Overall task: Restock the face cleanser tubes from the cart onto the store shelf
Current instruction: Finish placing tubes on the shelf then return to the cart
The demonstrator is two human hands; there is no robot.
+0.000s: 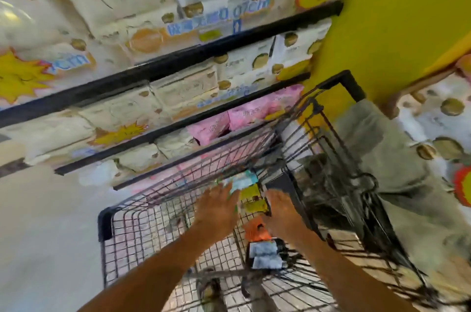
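Both my arms reach down into a black wire cart (122, 220). My left hand (216, 207) has its fingers stretched out flat over some packaged goods at the cart's far end. My right hand (280, 212) is beside it, touching the edge of a yellow package (251, 200); blur hides how its fingers lie. A pale blue-green pack (242, 181) lies just past my left fingertips. An orange item (256, 231) and a blue-white pack (265, 254) lie nearer to me in the cart. I cannot make out single cleanser tubes in the blur.
Store shelves (178, 61) with black edges rise ahead, stacked with white and pink (219, 125) soft packs. A yellow pillar (397, 18) stands at the right. A second person's grey trouser leg (382, 148) is close to the cart's right side. Pale floor lies left.
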